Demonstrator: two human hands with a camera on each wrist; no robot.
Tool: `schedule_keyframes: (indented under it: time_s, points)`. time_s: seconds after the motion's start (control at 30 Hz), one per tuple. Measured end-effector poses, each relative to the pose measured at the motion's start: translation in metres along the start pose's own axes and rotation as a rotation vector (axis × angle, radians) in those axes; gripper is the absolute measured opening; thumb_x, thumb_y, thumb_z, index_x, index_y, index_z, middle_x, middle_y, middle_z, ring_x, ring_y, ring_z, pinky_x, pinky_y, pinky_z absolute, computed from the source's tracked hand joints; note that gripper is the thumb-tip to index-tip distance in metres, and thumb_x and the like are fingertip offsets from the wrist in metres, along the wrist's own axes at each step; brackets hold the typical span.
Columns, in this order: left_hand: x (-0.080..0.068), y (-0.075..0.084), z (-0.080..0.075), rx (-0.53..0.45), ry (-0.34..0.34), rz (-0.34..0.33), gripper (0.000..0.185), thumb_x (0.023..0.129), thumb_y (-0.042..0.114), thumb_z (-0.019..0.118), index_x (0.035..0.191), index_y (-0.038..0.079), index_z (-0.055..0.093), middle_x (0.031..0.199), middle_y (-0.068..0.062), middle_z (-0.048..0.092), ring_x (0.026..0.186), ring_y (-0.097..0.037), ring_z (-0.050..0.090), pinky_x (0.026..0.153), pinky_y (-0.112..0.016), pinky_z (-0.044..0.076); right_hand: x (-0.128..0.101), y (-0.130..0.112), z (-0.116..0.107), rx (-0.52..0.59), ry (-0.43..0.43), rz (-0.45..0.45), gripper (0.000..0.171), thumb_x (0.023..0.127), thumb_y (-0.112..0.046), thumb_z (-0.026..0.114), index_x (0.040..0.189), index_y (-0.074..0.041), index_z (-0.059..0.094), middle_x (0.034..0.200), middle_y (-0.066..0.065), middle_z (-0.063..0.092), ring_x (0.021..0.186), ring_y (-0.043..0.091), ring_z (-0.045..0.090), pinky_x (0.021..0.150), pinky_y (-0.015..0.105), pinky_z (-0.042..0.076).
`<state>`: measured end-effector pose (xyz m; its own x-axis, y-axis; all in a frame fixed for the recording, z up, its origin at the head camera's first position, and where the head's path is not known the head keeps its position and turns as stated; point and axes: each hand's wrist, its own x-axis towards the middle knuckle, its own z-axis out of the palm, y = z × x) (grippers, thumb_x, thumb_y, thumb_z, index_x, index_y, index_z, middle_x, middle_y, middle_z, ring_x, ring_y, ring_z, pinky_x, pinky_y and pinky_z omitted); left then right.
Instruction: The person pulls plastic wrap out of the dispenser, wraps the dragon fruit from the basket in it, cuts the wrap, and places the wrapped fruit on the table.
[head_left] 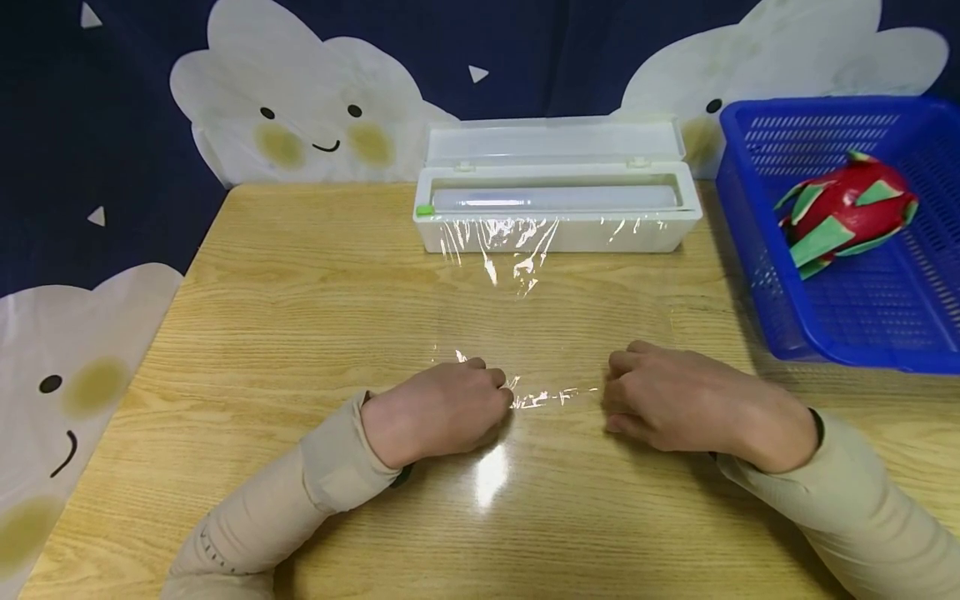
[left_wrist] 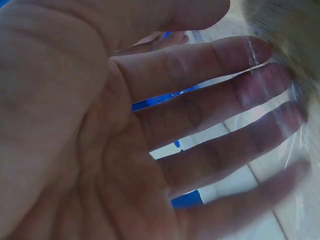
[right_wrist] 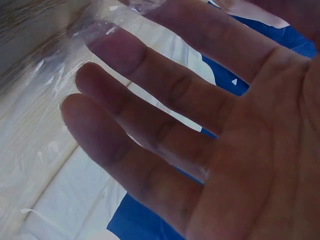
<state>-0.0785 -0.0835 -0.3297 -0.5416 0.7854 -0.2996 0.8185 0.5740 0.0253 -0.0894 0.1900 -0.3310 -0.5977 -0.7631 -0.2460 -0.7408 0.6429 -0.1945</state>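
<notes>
Near the dispenser box [head_left: 557, 204], head view: cling film sheet [head_left: 555, 333] lies flat on the tabletop [head_left: 285, 300], pulled out in front of the box and apparently attached at its slot. Left hand [head_left: 438, 410] and right hand [head_left: 678, 396] sit knuckles-up on the sheet's near edge, well in front of the box, apart from each other. Film is crinkled between them. From this view I can't tell whether the fingers pinch the edge or just press it.

Risks, as I judge them: film clings to itself where it is already bunched in front of the box; uneven pull from the two hands would skew or tear it; a hard tug could drag the light box forward.

Left wrist view: palm faces the camera, fingers [left_wrist: 235, 105] spread and nearly straight, with film draped over the tips. No curl round the film visible.

Right wrist view: same pose mirrored, fingers [right_wrist: 150, 75] spread and straight, film across the fingertips.

Right of the box: blue basket [head_left: 780, 275] holding a dragon fruit [head_left: 847, 212].
</notes>
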Motion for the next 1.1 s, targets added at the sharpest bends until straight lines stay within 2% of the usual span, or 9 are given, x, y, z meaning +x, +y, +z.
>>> schedule_keyframes:
  time_s: [0.17,0.33,0.57,0.77,0.93,1.1]
  points:
    - [0.0002,0.0001,0.0001,-0.022,-0.003,-0.007,0.020,0.102,0.024,0.060,0.095,0.011,0.073,0.091,-0.001,0.071,0.080,-0.020,0.063,0.071,-0.029,0.058,0.0003,0.0000,-0.0005,0.030,-0.016,0.028,0.017,0.091,-0.036,0.077,0.083,-0.028,0.065,0.084,-0.011,0.058,0.075,0.008,0.055,0.064,0.036,0.053]
    - [-0.0011,-0.0006,-0.0005,-0.011,0.012,0.004,0.021,0.102,0.025,0.060,0.093,0.011,0.073,0.091,-0.001,0.071,0.081,-0.020,0.063,0.073,-0.029,0.058,0.0010,0.0000,-0.0010,0.043,-0.038,0.063,0.015,0.091,-0.037,0.077,0.097,-0.025,0.070,0.086,-0.010,0.060,0.076,0.008,0.057,0.066,0.038,0.056]
    - [-0.0024,-0.0008,0.0001,0.056,0.055,0.014,0.025,0.102,0.029,0.060,0.088,0.013,0.074,0.091,-0.001,0.069,0.083,-0.020,0.058,0.072,-0.027,0.055,0.0016,0.0013,-0.0017,0.042,-0.038,0.053,0.015,0.092,-0.036,0.076,0.096,-0.023,0.070,0.087,-0.009,0.062,0.078,0.008,0.059,0.067,0.037,0.057]
    - [-0.0029,0.0000,0.0005,0.070,0.093,-0.004,0.025,0.102,0.029,0.060,0.088,0.013,0.074,0.095,-0.001,0.068,0.087,-0.021,0.055,0.067,-0.027,0.056,0.0011,0.0016,-0.0009,0.036,-0.026,0.050,0.015,0.093,-0.037,0.076,0.094,-0.024,0.069,0.084,-0.010,0.060,0.077,0.008,0.058,0.065,0.036,0.056]
    - [-0.0031,-0.0001,-0.0001,0.057,0.078,-0.021,0.026,0.102,0.030,0.060,0.088,0.013,0.074,0.094,-0.001,0.068,0.087,-0.021,0.056,0.064,-0.028,0.056,0.0012,0.0013,-0.0003,0.033,-0.019,0.058,0.016,0.092,-0.037,0.076,0.097,-0.023,0.069,0.083,-0.010,0.060,0.076,0.008,0.058,0.065,0.037,0.056]
    - [-0.0029,-0.0028,-0.0024,0.020,0.039,-0.025,0.026,0.102,0.031,0.061,0.087,0.013,0.073,0.089,-0.001,0.067,0.079,-0.018,0.059,0.066,-0.029,0.058,0.0015,0.0014,0.0000,0.030,-0.022,0.052,0.016,0.093,-0.037,0.076,0.099,-0.023,0.070,0.084,-0.009,0.060,0.076,0.008,0.058,0.065,0.038,0.056]
